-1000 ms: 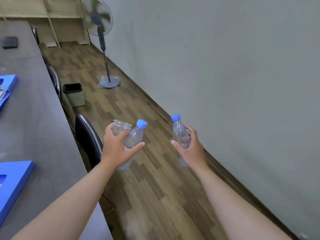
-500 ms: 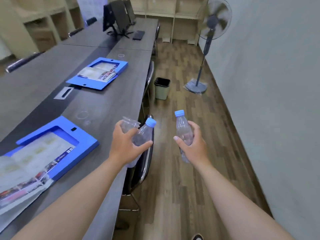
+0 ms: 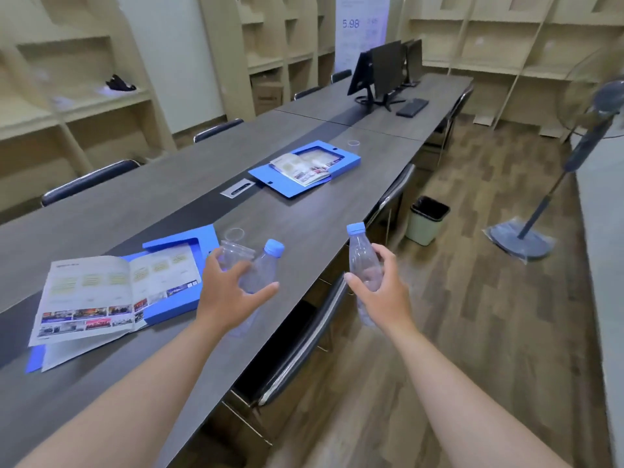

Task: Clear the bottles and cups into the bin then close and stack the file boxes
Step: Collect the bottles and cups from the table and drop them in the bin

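My left hand [image 3: 227, 293] grips a clear bottle with a blue cap [image 3: 265, 266] together with a clear plastic cup [image 3: 233, 254], above the table's near edge. My right hand [image 3: 383, 295] holds a second clear bottle with a blue cap [image 3: 362, 261] upright over the floor beside the table. The pale green bin with a black liner [image 3: 426, 220] stands on the floor ahead, by the table's right side. Two blue file boxes lie open on the grey table [image 3: 320, 231]: a near box [image 3: 175, 288] under an open brochure and a far box [image 3: 305, 167] holding papers.
A clear lid ring [image 3: 234, 234] lies by the near box and another ring [image 3: 353, 143] past the far box. Chairs [image 3: 314, 336] are tucked along the table's right edge. A standing fan [image 3: 553, 194] is on the wooden floor at right. Monitors [image 3: 385, 72] sit at the far end.
The view has swung left from the wall and floor to the table. Both hands keep the same grip on the bottles and cup. The bin now appears nearer.
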Tool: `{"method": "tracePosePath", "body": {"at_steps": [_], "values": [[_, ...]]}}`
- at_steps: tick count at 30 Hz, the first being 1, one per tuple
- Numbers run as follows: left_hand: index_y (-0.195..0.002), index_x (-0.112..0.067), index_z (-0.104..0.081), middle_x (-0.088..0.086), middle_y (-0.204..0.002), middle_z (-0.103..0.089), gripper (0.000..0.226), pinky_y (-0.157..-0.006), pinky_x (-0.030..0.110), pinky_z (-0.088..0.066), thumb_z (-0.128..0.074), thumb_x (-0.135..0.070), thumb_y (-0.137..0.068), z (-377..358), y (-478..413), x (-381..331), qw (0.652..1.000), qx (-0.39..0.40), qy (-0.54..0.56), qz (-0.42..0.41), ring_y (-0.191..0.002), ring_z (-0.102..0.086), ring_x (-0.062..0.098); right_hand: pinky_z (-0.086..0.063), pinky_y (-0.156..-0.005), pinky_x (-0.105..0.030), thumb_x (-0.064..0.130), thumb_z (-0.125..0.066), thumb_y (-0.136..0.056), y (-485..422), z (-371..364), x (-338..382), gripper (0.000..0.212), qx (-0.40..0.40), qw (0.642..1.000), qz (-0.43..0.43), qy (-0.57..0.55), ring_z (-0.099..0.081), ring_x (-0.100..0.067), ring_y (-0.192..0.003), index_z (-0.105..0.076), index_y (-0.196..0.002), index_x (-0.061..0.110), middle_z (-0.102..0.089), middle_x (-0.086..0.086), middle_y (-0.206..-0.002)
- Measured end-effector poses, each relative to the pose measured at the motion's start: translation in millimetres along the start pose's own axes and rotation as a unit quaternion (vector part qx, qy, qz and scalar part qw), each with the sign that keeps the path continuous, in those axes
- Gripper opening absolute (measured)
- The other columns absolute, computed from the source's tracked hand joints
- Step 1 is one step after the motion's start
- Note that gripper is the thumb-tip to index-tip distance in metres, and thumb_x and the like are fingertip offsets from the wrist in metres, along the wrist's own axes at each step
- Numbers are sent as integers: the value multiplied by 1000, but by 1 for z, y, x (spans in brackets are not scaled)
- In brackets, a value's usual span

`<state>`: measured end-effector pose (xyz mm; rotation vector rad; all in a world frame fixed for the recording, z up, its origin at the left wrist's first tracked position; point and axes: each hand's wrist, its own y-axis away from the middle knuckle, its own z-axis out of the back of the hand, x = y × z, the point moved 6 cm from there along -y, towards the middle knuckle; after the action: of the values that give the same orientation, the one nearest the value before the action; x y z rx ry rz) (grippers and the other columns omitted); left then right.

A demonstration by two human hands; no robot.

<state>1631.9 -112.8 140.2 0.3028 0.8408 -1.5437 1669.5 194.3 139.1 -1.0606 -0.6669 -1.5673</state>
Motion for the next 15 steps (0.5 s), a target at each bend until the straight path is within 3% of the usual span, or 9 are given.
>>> {"method": "tracePosePath", "body": {"at_steps": [5, 9, 12, 15], "values": [[-89, -21, -72, 13, -145, -32, 69, -93, 31, -35, -63, -78, -52, -1, -24, 12, 997, -50, -28, 48, -125, -44, 30, -53, -83, -32, 53, -75, -80, -67, -33, 2, 65, 63, 997, 32, -18, -64, -11, -97, -35, -131, 52, -65, 8, -112], [-90, -23, -71, 16, -142, -34, 67, -96, 32, -35, -63, -78, -52, -22, -63, 31, 995, -67, -26, 75, -128, -43, 32, -47, -79, -24, 52, -74, -82, -123, -68, 0, 65, 107, 993, 55, -12, -59, -16, -109, -35, -133, 50, -59, 9, -125], [-89, -25, -70, 17, -145, -33, 63, -99, 32, -36, -65, -78, -54, -42, -104, 55, 992, -84, -22, 93, -125, -43, 30, -41, -70, -13, 51, -73, -84, -178, -92, -3, 65, 151, 986, 63, 15, -59, -14, -108, -35, -136, 47, -57, 7, -126], [-91, -25, -71, 14, -147, -31, 59, -102, 34, -38, -72, -73, -56, -55, -144, 76, 987, -103, -12, 122, -131, -39, 28, -41, -73, -18, 50, -74, -83, -238, -110, 1, 66, 172, 983, 63, 23, -60, -16, -109, -35, -136, 47, -59, 4, -128]]}}
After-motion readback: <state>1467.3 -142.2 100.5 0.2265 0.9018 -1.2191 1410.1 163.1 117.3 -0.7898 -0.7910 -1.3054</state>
